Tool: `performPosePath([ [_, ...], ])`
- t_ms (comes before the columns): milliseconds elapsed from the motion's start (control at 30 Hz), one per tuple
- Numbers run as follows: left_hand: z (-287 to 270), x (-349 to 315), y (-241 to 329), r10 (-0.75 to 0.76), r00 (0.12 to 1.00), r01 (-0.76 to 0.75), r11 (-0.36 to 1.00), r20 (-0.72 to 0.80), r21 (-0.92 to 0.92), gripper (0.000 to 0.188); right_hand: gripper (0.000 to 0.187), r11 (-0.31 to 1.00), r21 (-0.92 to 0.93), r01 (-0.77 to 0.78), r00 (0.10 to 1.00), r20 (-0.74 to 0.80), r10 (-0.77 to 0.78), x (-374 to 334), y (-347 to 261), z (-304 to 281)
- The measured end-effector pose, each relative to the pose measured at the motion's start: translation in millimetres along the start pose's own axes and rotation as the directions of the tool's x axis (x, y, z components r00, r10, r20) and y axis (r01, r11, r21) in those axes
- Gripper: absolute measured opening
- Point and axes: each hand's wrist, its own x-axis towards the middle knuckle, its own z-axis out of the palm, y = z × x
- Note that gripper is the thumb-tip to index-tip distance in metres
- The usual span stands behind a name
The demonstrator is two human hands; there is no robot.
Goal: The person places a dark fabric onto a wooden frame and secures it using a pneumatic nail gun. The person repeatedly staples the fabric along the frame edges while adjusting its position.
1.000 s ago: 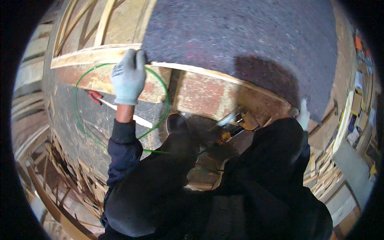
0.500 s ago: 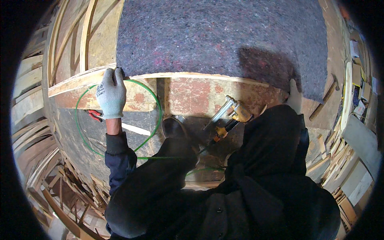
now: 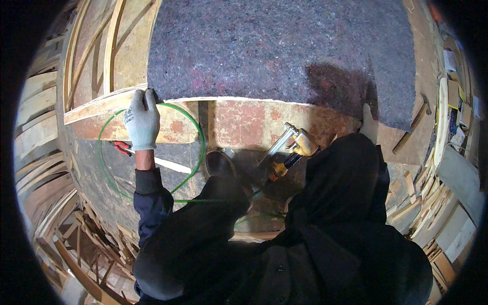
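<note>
A large blue-grey felt sheet (image 3: 264, 51) with mixed coloured flecks lies over a wooden frame (image 3: 94, 107). My left hand (image 3: 141, 122), in a light grey glove, pinches the sheet's near left corner against the frame's front rail. At the near right edge of the felt, my right hand (image 3: 370, 126) is gloved too and grips the border; the dark hood and sleeve hide part of it. Between my hands, below the rail, lies a yellow and silver staple gun (image 3: 297, 142).
A green air hose (image 3: 204, 147) loops on the floor at left, around red-handled pliers (image 3: 122, 147) and a pale wood strip (image 3: 173, 165). A hammer (image 3: 418, 122) lies right of the felt. Scrap wood (image 3: 101, 229) is piled along both sides.
The felt's near edge at right has come slightly toward me and covers more of the rail. My right hand has shifted a little left and down; the left stays at its corner.
</note>
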Motion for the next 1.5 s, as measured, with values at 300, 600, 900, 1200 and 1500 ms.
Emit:
performPosePath([
  [300,-2,-1,-3,0.007,1.0,-0.008,0.998,0.011,0.059,0.032,0.059,0.845,-0.456,-0.281,0.958,-0.188,0.217,21,23,3],
  [600,-26,4,-2,0.058,0.998,-0.06,0.977,0.019,0.206,0.023,0.058,0.987,-0.11,-0.116,0.993,0.024,0.119,13,18,7],
  [900,0,-1,158,0.765,0.641,-0.765,0.631,-0.058,-0.132,0.053,0.054,0.967,-0.251,-0.048,0.998,0.038,0.059,11,21,16],
  [1200,59,-41,159,0.833,0.532,-0.827,0.55,0.152,-0.118,0.066,0.057,0.679,-0.633,0.373,0.885,0.462,-0.056,46,73,-28],
  [1500,72,-47,156,0.828,0.552,-0.827,0.559,0.102,-0.064,0.061,0.021,0.82,-0.453,0.349,0.908,0.381,-0.175,-36,-157,-99],
])
